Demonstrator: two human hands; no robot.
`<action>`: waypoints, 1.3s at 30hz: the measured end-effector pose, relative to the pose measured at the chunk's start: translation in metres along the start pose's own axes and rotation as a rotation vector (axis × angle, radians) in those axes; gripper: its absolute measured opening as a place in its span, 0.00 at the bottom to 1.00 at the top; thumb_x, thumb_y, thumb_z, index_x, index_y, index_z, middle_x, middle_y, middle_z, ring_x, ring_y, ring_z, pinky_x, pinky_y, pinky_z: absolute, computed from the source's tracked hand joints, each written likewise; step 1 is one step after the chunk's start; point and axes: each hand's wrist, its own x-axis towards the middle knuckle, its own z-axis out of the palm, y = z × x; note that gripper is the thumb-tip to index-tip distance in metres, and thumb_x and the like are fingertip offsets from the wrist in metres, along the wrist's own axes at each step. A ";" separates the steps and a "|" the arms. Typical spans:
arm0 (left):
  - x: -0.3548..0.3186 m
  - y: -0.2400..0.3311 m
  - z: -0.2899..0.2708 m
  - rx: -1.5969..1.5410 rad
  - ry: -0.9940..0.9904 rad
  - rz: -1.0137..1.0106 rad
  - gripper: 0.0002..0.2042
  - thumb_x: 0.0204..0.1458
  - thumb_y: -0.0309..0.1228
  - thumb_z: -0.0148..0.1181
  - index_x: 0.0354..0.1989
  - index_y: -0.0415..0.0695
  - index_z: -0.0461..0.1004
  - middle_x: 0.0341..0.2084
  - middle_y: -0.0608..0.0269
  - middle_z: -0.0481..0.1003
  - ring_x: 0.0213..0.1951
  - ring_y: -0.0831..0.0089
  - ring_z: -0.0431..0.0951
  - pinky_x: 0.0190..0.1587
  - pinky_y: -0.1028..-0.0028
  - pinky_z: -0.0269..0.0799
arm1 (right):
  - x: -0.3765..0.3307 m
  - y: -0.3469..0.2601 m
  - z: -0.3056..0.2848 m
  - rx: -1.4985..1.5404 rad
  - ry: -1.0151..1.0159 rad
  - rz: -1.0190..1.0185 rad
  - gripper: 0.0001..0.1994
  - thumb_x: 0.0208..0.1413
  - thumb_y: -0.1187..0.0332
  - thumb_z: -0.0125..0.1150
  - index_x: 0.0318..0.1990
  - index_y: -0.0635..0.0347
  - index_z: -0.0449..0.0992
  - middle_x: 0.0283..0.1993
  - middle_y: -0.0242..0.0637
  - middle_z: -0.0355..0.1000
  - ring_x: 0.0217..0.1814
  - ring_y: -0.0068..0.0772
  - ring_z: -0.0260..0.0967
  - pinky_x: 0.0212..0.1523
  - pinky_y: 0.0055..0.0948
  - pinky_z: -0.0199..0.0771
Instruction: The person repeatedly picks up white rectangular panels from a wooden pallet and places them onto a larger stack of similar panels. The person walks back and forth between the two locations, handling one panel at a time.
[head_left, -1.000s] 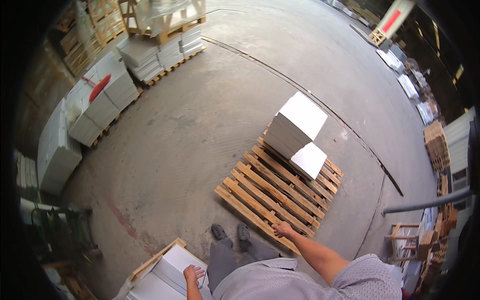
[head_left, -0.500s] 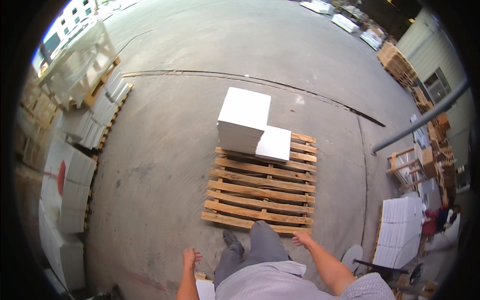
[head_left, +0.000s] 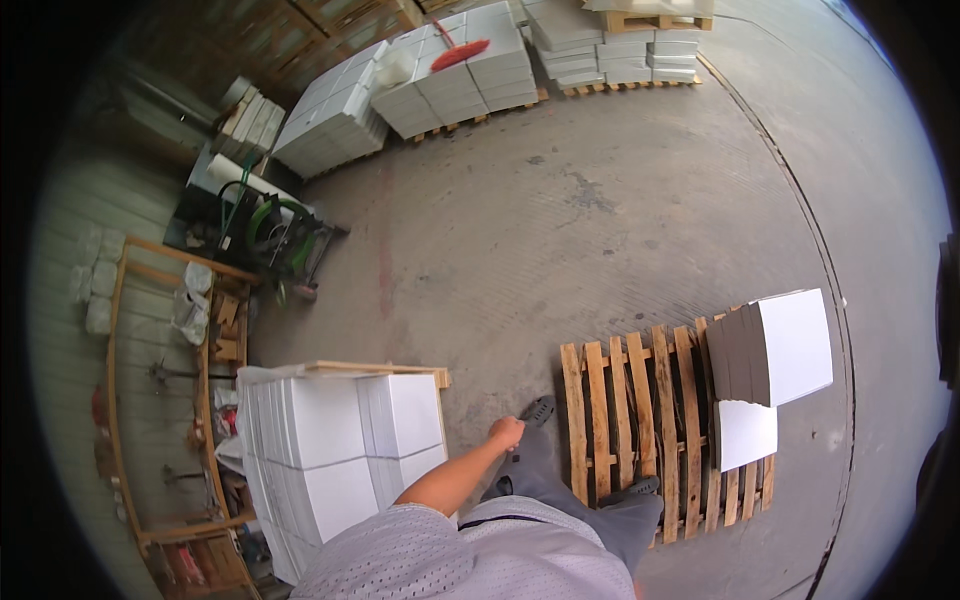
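My left hand hangs in front of my left leg with its fingers curled in. Nothing shows in it. It is between a stack of white boards on the left and a wooden pallet on the right, touching neither. My right hand is out of the picture. On the far right part of the pallet stands a tall pile of white sheets. Beside it lies a lower white pile. My right shoe is over the pallet's slats, while my left shoe rests on the floor beside it.
A wooden shelf frame with assorted items stands at the left wall. Beyond it is a dark wheeled machine with a green hose. Several strapped white stacks line the back, with a red broom head on one. Concrete floor lies between.
My view has swung left, so the pallet now appears at the right. The white stack and shelf have come into view. My right hand has left the picture; my left hand's fingers have curled in.
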 end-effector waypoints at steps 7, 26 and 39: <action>-0.124 -0.049 0.106 -0.185 0.027 -0.231 0.18 0.51 0.37 0.42 0.30 0.32 0.72 0.18 0.53 0.74 0.19 0.64 0.77 0.19 0.68 0.74 | 0.037 -0.183 -0.182 0.037 -0.014 -0.120 0.27 0.54 0.51 0.49 0.46 0.70 0.59 0.45 0.55 0.67 0.42 0.51 0.70 0.37 0.45 0.75; -0.131 0.336 0.288 0.021 -0.206 0.292 0.14 0.53 0.34 0.45 0.40 0.35 0.70 0.27 0.55 0.74 0.23 0.70 0.76 0.20 0.74 0.70 | 0.031 -0.294 -0.252 0.116 0.112 -0.068 0.25 0.54 0.54 0.51 0.46 0.74 0.64 0.38 0.49 0.71 0.35 0.40 0.72 0.32 0.33 0.74; -0.077 0.600 0.558 0.678 0.360 1.302 0.24 0.56 0.37 0.45 0.54 0.30 0.57 0.57 0.44 0.56 0.59 0.51 0.54 0.59 0.59 0.50 | 0.237 -0.336 -0.341 0.453 0.133 0.040 0.34 0.56 0.46 0.44 0.55 0.73 0.59 0.43 0.52 0.70 0.44 0.39 0.70 0.41 0.33 0.71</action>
